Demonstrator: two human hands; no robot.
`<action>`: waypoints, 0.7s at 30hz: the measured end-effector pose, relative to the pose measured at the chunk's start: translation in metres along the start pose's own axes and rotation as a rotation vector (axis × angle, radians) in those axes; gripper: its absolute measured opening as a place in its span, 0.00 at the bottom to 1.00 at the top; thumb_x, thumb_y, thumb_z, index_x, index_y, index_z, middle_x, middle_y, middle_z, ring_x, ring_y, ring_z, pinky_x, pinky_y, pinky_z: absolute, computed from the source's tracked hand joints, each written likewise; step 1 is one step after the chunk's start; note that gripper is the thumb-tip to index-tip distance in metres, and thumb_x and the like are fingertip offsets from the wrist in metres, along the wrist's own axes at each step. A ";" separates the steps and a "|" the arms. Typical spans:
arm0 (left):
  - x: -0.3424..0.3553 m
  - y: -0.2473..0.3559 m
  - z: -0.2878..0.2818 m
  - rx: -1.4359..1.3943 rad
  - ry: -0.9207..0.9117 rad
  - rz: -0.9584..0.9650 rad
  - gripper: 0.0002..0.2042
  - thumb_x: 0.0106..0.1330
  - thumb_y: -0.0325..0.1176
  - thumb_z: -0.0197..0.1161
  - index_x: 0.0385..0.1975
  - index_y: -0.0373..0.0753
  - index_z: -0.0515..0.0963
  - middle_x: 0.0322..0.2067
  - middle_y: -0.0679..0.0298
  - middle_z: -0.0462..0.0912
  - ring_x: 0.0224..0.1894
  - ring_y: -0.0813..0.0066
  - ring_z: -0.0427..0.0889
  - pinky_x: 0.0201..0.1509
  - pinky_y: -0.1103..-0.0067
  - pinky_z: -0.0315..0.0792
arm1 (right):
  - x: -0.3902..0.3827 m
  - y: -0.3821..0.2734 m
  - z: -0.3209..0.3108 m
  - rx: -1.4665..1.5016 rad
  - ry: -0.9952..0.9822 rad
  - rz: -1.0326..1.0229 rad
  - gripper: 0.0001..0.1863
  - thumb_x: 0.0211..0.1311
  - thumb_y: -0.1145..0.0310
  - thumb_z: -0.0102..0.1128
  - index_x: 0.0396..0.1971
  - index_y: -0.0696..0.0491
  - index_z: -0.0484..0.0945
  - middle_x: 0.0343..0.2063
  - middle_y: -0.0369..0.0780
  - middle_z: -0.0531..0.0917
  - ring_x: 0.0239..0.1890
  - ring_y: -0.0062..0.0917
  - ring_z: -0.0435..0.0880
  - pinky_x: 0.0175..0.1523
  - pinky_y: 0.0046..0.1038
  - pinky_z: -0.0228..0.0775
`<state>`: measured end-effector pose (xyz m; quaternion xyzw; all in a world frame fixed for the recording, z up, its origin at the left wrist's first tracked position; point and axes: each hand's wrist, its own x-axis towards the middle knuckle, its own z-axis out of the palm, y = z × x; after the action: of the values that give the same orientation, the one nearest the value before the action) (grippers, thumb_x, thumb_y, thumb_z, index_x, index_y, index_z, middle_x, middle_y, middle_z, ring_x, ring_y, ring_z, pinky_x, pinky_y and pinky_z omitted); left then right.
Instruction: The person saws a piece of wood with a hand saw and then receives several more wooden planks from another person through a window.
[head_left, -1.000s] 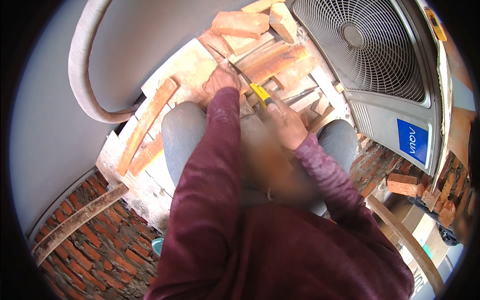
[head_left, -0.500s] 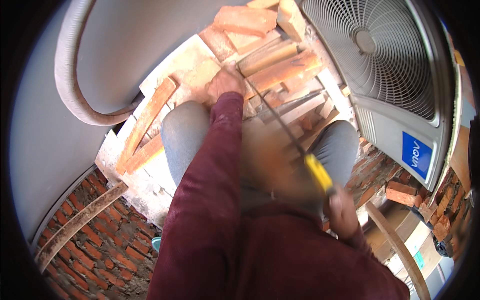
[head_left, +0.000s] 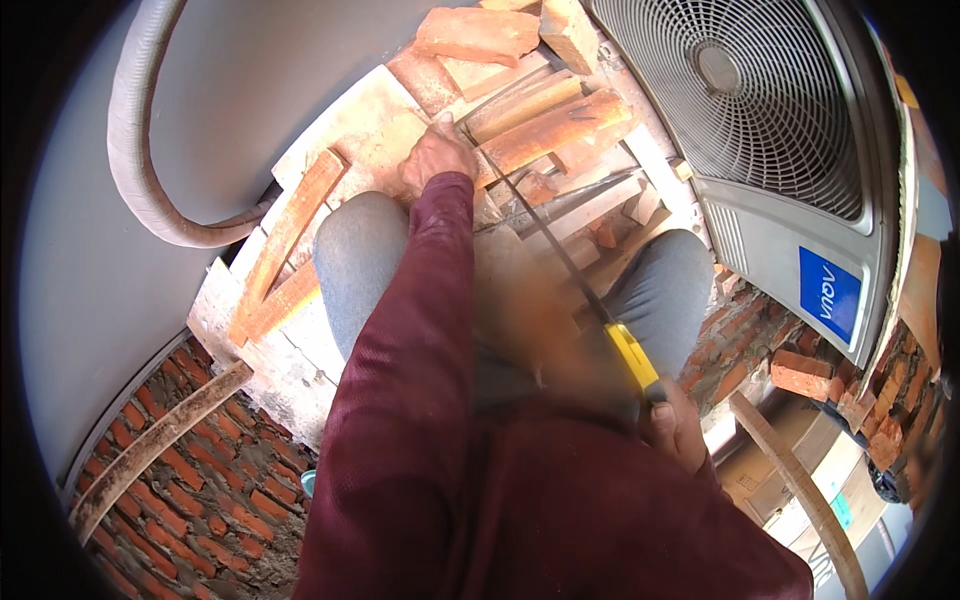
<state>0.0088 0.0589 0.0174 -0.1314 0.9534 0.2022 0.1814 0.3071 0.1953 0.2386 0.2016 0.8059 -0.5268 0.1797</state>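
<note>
My right hand (head_left: pixel 678 425), low and to the right, is wrapped around the dark end of a yellow-handled saw (head_left: pixel 630 352). Its long thin blade (head_left: pixel 555 245) slants up and left past my right knee, and the far end lies beside my left hand. With fingers curled down, my left hand (head_left: pixel 437 157) grips the near-left end of a brown-stained wooden block (head_left: pixel 560 130); the fingertips are partly hidden. The blade lies across the block close to that hand. Just behind is a second, paler wood piece (head_left: pixel 525 106).
Two joined wood strips (head_left: pixel 290 245) lie left of my left knee. Brick pieces (head_left: pixel 477 35) rest at the back. An air-conditioner unit (head_left: pixel 760 130) stands at right, and a grey surface with a wrapped hose (head_left: pixel 135 130) at left. Brickwork (head_left: pixel 200 480) shows below.
The view has shifted slightly. My right hand and the saw handle are less blurred and slightly lower in the picture. My left hand stays on the wooden block.
</note>
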 end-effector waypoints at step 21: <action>0.003 0.018 0.009 0.001 -0.054 0.063 0.30 0.73 0.56 0.37 0.50 0.35 0.79 0.46 0.45 0.81 0.51 0.52 0.80 0.57 0.65 0.68 | 0.171 0.039 0.058 -0.059 0.173 -0.208 0.15 0.72 0.60 0.44 0.40 0.58 0.70 0.31 0.57 0.74 0.37 0.55 0.75 0.39 0.44 0.67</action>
<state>0.0033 0.0783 0.0146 -0.0957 0.9519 0.2106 0.2009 0.1860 0.1796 0.1002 0.1563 0.8500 -0.4995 0.0598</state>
